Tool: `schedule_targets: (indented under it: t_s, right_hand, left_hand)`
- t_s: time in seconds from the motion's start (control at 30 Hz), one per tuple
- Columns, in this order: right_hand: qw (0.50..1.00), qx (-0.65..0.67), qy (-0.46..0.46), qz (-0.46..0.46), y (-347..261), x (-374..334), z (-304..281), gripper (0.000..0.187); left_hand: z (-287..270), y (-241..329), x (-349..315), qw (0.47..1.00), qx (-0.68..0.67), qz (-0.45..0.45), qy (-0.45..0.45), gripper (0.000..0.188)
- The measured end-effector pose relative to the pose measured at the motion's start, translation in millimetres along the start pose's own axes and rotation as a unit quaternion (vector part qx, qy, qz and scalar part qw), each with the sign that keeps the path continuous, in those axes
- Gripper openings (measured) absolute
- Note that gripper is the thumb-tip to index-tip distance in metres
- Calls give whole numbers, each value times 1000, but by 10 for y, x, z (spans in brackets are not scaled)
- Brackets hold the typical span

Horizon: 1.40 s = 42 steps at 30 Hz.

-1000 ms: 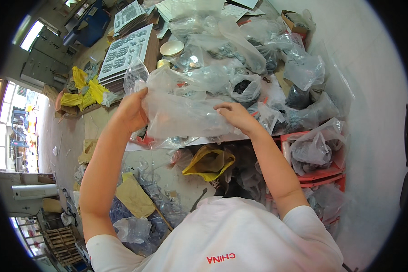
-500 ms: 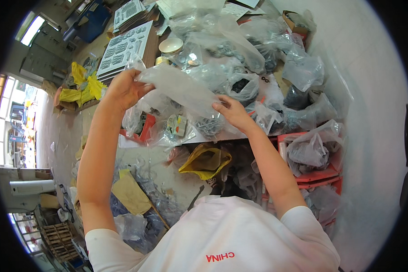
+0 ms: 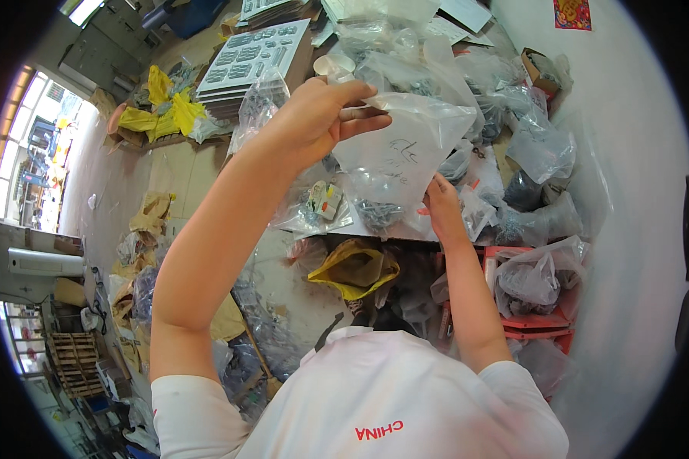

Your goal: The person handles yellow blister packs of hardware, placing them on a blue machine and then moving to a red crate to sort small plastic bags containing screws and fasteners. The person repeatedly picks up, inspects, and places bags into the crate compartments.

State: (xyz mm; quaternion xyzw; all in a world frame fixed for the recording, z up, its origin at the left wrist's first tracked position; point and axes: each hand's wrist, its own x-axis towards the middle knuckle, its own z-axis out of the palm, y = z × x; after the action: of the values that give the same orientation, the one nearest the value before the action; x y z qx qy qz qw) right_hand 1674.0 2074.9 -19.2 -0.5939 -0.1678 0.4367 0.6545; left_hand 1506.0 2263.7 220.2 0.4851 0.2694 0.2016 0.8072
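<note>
A translucent plastic bag (image 3: 394, 141) with dark handwriting on it is stretched between my hands above the cluttered table. My left hand (image 3: 318, 115) pinches its upper left edge between thumb and fingers. Lower down at the right, my right hand (image 3: 442, 205) grips the bag's bottom right corner. The bag looks flat. Behind and below it lie more clear bags with grey small parts (image 3: 379, 214), partly covered by it. A small white box (image 3: 325, 199) with coloured marks rests just left of the held bag.
Stacked sheets with grey parts (image 3: 256, 57) stand at the far left of the table, near a pale bowl (image 3: 334, 66). Filled bags (image 3: 540, 145) crowd the right side by the white wall. Red bins (image 3: 540, 325) hold bags below. A yellow sack (image 3: 354, 271) gapes under the table edge.
My left hand has moved right and the bag has swung from slanting to more upright, its handwriting showing. My right hand has shifted right with the corner. The view has turned slightly.
</note>
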Motion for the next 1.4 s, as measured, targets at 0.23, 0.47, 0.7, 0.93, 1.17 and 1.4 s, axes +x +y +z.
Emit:
schedule_targets:
  t_s: [0.23,0.47,0.7,0.93,1.17,1.4]
  right_hand:
    - [996,55,60,-29,169,44,-94,32]
    - [995,57,73,-22,363,93,-68,13]
    - [989,68,93,-93,394,-13,-39,15]
    - [991,75,86,-65,352,-12,-8,22]
    - [986,149,37,-62,353,26,-85,32]
    - [983,10,-162,-82,214,392,243,42]
  left_hand:
    - [62,-87,76,1000,-3,19,-12,38]
    - [224,-194,123,1000,13,10,-5,61]
    - [362,-159,-7,998,43,-7,-50,73]
    - [264,-155,43,999,27,25,-28,63]
    - [42,-99,-16,995,-68,70,11,31]
    - [-150,75,-194,990,-114,78,-5,23]
